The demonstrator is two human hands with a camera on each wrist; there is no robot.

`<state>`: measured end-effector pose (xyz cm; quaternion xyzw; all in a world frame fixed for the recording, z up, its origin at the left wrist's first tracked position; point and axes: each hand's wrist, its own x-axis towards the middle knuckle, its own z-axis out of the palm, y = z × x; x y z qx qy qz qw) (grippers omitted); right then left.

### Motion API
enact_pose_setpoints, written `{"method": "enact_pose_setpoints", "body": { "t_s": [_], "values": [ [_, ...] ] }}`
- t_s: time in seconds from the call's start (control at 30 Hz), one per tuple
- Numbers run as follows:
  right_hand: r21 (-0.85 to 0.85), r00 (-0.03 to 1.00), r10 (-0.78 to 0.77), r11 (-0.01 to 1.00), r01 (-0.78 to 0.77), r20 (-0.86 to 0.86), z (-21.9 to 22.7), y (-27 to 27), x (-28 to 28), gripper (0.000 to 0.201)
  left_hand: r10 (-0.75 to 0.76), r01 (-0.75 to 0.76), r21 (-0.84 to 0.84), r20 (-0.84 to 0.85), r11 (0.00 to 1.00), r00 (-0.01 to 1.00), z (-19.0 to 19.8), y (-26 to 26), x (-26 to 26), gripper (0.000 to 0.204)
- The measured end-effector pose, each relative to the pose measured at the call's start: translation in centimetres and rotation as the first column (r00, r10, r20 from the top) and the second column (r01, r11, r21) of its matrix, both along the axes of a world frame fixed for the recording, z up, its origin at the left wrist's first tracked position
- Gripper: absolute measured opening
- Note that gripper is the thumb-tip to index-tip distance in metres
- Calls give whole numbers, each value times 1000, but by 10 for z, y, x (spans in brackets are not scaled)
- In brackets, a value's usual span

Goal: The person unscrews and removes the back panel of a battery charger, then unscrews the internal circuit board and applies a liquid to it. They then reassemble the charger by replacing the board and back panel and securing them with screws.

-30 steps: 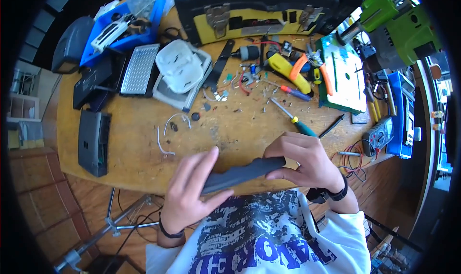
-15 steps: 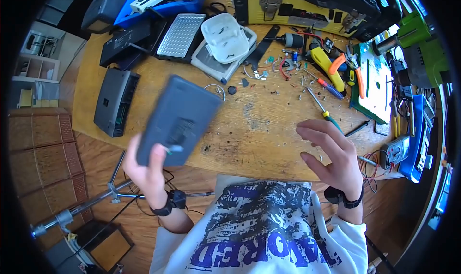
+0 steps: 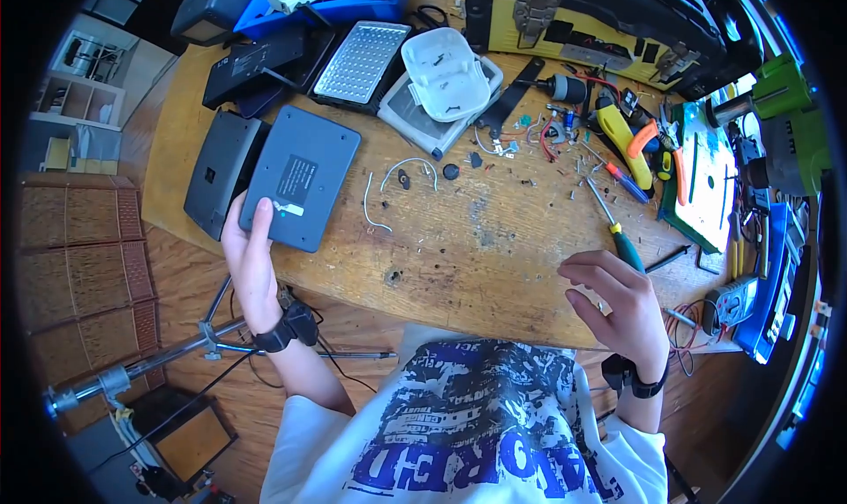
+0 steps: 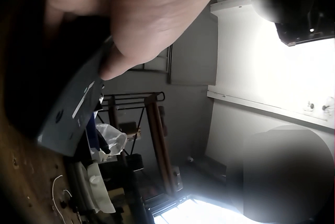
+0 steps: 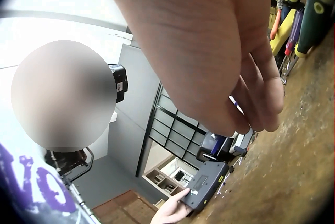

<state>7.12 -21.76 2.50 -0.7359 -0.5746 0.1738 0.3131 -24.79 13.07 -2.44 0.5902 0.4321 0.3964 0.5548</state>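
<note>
My left hand (image 3: pixel 252 261) grips a flat dark grey plastic device (image 3: pixel 322 173) by its near left corner, thumb on top of it. The face turned up bears a printed label, a white sticker and screw holes in the corners. In the right wrist view small yellow ports show along one edge of the device (image 5: pixel 205 183). It overlaps a second dark grey casing (image 3: pixel 216 173) at the table's left side. Over the front right of the table hovers my right hand (image 3: pixel 622 310), fingers loosely bent and holding nothing, near a green-handled screwdriver (image 3: pixel 626 250).
A white plastic container (image 3: pixel 441 71) sits on a grey device at the back. Loose white wires (image 3: pixel 369 206) and small scraps lie mid-table. Pliers with orange handles (image 3: pixel 682 173), a yellow-handled tool (image 3: pixel 625 142) and a multimeter (image 3: pixel 734 303) are at the right. A toolbox (image 3: pixel 600 27) stands behind.
The device was between both hands, seen edge-on; the right hand let go of it. My left hand carried it left, its labelled face now up, beside the other casing.
</note>
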Motion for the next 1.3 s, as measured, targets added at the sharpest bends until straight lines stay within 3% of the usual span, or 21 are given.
{"method": "enact_pose_setpoints", "body": {
  "t_s": [0.13,0.23,0.47,0.57,0.63,0.7,0.77,0.87,0.97,1.1,1.17,1.27,1.3],
  "values": [
    [-32,1000,-5,999,5,-17,-1,3,-1,23,40,3,213,-199,977,979,0,5,5,38],
    [-38,1000,-2,999,1,-12,-3,4,-2,23,15,42,228,-244,973,970,0,6,3,37],
    [-51,1000,5,999,-6,-6,-2,6,-2,25,42,-17,246,-96,969,995,19,-9,0,44],
    [-65,997,-33,997,28,-68,-1,10,-3,28,-144,165,168,-131,972,981,44,-31,12,45],
    [-42,995,-32,999,29,-94,2,17,-4,43,-357,382,103,-198,919,913,57,-46,35,42],
    [-46,992,-35,999,30,-123,8,25,-5,62,-572,563,-109,-99,819,814,60,-65,66,39],
    [-15,997,-50,999,49,-62,9,30,-9,63,-707,737,94,-226,669,671,46,-73,92,35],
    [6,996,-54,999,53,64,12,31,-6,61,-801,852,37,-323,521,504,43,-85,122,35],
    [-39,982,-89,995,97,165,9,24,-1,56,-739,837,195,-396,512,544,22,-92,142,34],
    [-56,979,-142,987,152,146,5,16,3,56,-723,845,221,-441,487,532,21,-102,158,40],
    [-71,979,-156,984,166,129,4,13,5,55,-646,861,342,-569,376,508,23,-103,162,42],
    [-95,982,-164,980,173,97,2,11,7,54,-651,876,386,-592,288,475,34,-99,164,45],
    [-100,984,-160,981,168,83,1,10,9,54,-688,887,343,-563,309,458,41,-92,166,45]
  ]
}}
